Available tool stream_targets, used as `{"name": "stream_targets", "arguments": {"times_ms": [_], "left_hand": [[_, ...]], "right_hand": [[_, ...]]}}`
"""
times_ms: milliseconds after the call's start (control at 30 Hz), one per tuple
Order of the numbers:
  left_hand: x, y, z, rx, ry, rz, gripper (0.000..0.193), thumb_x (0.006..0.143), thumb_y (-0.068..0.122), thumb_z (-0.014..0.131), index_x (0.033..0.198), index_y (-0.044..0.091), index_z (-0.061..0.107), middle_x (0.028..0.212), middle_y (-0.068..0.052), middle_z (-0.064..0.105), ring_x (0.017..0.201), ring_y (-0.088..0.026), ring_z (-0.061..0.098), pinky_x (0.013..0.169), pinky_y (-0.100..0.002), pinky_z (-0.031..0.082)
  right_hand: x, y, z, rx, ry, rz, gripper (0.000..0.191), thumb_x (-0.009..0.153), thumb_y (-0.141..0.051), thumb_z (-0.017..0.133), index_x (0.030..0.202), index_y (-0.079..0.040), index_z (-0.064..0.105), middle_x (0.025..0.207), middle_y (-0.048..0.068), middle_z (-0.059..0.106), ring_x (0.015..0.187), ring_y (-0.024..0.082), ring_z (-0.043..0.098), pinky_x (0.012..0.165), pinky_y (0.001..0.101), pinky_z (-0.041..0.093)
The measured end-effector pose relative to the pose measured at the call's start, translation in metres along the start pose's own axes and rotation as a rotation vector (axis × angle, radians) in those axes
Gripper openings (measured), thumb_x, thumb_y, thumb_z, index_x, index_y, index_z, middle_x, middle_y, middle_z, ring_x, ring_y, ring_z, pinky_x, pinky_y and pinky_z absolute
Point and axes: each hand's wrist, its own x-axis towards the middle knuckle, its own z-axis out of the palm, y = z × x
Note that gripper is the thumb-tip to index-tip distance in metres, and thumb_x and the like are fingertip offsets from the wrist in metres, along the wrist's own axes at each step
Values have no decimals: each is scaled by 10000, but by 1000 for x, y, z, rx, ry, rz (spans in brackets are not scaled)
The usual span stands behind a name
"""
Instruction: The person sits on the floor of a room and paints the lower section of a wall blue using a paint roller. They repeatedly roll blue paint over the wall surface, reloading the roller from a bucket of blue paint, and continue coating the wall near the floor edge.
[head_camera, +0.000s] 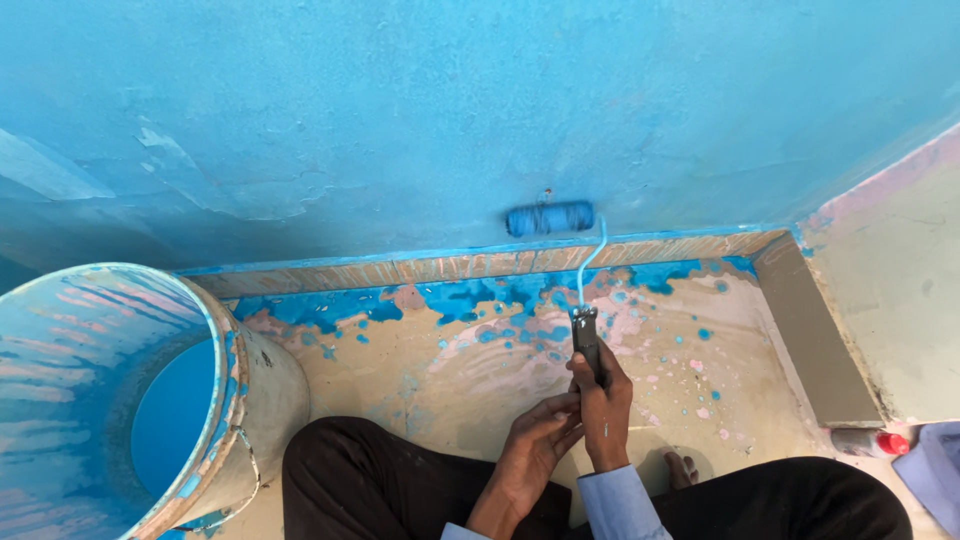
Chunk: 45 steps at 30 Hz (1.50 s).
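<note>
From my feed I take the paint roller (551, 218) as my landmark: its blue-soaked sleeve lies flat against the blue wall (400, 110), just above the painted strip of skirting (470, 265). From the sleeve's right end a thin bent wire arm drops to the dark handle (586, 340), which sits below the roller over the spattered floor (450, 370).

My right hand (603, 400) is wrapped tight around the lower part of that handle, fingers curled closed on it, thumb up along the grip. My left hand (535, 445) sits just below and left of the handle; its fingers are bent and reach toward the right hand's wrist, touching or nearly touching it. I cannot tell whether it grips anything.

Well to the left of the roller and lower down stands a big paint bucket (235, 400), its walls streaked blue and pink, with blue paint inside. To the right of the roller a grey skirting runs along the side wall (900, 270). Far right and below lies a small bottle with a red cap (880, 442). Dark trouser knees (360, 480) frame the bottom, with a bare foot (683, 468) between them.
</note>
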Motion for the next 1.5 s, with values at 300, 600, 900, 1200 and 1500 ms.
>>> {"name": "stream_targets", "arguments": {"times_ms": [300,600,900,1200,1500], "left_hand": [[-5,0,11,74,-93,-13,637,826,226,667,1409,7,535,1386,-111,599,1368,-232,526,1158,-388,406],[-3,-5,14,98,-178,-24,701,860,190,678,1494,-20,467,1438,-126,536,1426,-242,471,1207,-378,390],[4,-32,69,24,-355,-30,772,839,191,722,1534,37,422,1525,-76,491,1455,-227,443,1176,-376,364],[9,-56,111,86,-200,-57,896,819,215,722,1610,78,324,1596,-75,413,1515,-248,360,1163,-388,347],[14,-48,123,145,-160,-35,978,772,210,695,1640,126,254,1648,-87,360,1547,-240,292,1211,-376,252]], "right_hand": [[0,-2,-10,13,19,-21,374,916,-156,659,1257,-7,699,747,19,602,629,89,505,546,272,421],[8,4,-21,-10,32,72,372,911,-187,655,1239,-21,709,799,43,673,652,117,546,573,298,447],[21,-48,-93,-324,-19,-54,338,923,-246,664,1155,-6,712,767,69,662,656,152,566,592,324,458],[33,-35,-113,-206,53,-31,396,910,-221,655,1248,-18,701,803,64,685,724,149,579,654,321,469],[47,-45,-105,-158,45,-98,476,920,-214,659,1366,-49,647,798,76,676,697,153,595,630,333,495]]}}
